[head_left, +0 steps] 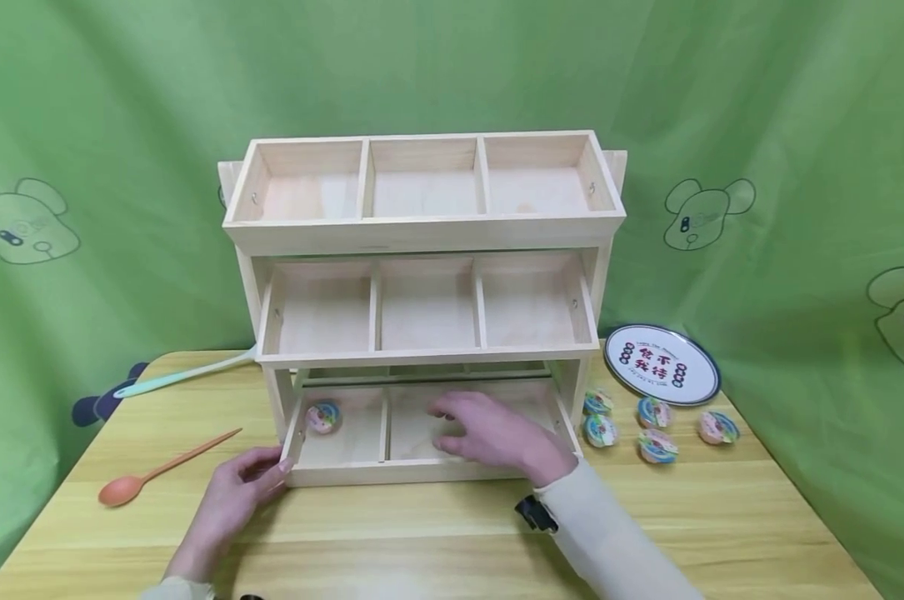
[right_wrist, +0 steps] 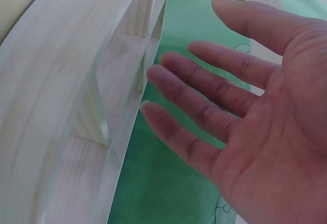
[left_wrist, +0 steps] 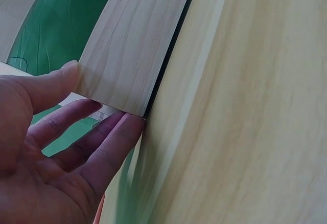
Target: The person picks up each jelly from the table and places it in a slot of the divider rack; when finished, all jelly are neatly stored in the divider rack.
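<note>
Bottom tray point(head_left: 392, 477) is pinched by the left grip point(head_left: 234, 490); above it, the right grip point(head_left: 489, 432) is held relaxed and unladen. One lidded cup point(head_left: 322, 417) is already stowed inside, left of the right grip; five loose cups point(head_left: 657, 447) are left to its right on the desk point(head_left: 392, 542).

Orange spoon point(head_left: 122, 490), white plate point(head_left: 663, 365), curtain point(head_left: 422, 67)

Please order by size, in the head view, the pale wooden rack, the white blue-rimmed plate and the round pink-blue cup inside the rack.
Pale wooden rack
White blue-rimmed plate
Round pink-blue cup
</note>
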A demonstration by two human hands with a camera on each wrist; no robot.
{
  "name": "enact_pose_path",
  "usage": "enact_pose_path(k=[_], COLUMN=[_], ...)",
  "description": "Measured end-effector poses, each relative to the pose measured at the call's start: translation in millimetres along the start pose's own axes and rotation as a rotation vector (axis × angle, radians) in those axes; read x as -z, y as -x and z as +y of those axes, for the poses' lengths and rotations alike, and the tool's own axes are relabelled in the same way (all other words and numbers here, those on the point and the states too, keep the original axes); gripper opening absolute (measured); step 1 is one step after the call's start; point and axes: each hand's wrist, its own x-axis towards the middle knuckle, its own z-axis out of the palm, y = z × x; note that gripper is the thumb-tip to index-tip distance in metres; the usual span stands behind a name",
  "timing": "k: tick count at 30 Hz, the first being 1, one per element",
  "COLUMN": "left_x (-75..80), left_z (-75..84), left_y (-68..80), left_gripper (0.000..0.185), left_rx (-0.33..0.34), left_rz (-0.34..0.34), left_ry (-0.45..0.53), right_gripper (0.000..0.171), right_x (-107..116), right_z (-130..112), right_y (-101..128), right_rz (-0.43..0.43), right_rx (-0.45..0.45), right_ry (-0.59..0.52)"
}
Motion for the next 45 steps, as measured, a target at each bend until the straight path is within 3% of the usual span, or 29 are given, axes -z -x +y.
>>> enact_pose_path(k=[21,29,45], left_x=[-2.6,-3.8,-1.3], left_z=[0.0,-0.4,1.8], left_y=[3.7,2.5,0.5], left_gripper=[0.049,0.048,0.046], left_rx=[0.024,0.006,-0.025], left_rz=[0.019,0.030,0.033], left_ry=[0.035,0.006,-0.068], right_gripper=[0.042,0.039,0.038], right_x=[10.5,12.5,26.5], right_z=[19.6,30.7,54.0], right_y=[33.2,38.5,67.2], right_rz=[0.062,0.088,0.084], right_rx=[-0.087,-0.052,-0.082], right_ry=[-0.066,-0.058,-0.105])
